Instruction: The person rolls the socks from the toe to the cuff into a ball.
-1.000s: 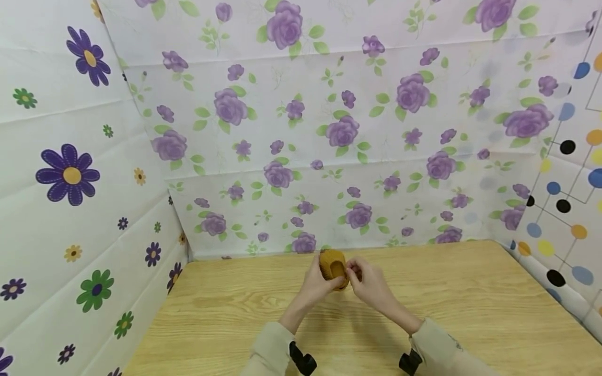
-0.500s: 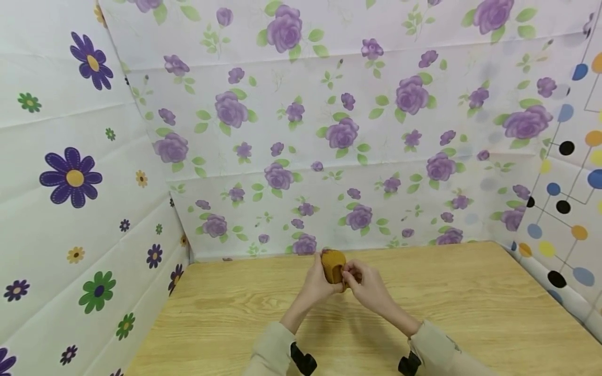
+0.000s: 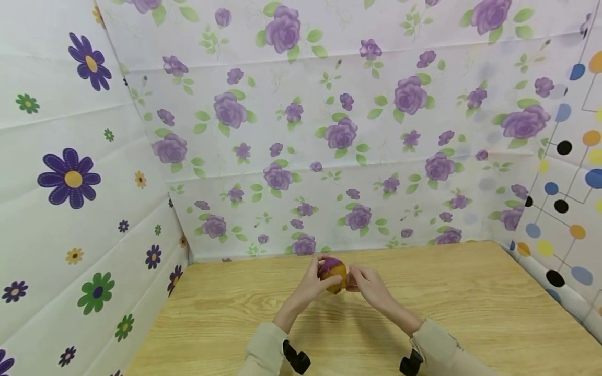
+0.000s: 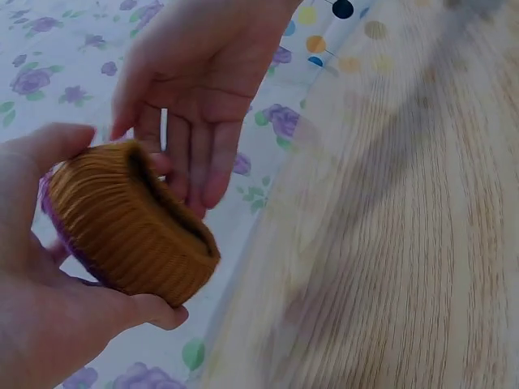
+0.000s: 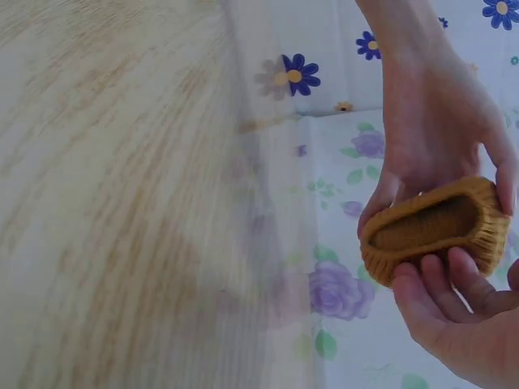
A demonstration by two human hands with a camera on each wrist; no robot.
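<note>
A small ribbed knitted piece, mustard with purple at one end (image 3: 333, 268), is held above the table; its exact kind cannot be told. My left hand (image 3: 308, 284) grips it from the left, thumb on one side and fingers on the other. In the left wrist view the mustard ribbing (image 4: 138, 223) shows a long dark opening facing the right hand. My right hand (image 3: 371, 287) is at its right side. Several right fingertips (image 5: 438, 279) touch the outside of the rim in the right wrist view, with the fingers loosely bent. Its purple end is hidden there.
The hands are over the far part of a light wood-grain table (image 3: 235, 308). Behind stands a white cloth wall with purple roses (image 3: 340, 133). Flower-print cloth (image 3: 94, 235) hangs at the left, dotted cloth (image 3: 559, 209) at the right.
The knitted piece has turned in my left hand: its opening faced the head camera before, and the purple end shows now. My right fingers have shifted off the opening to the right side.
</note>
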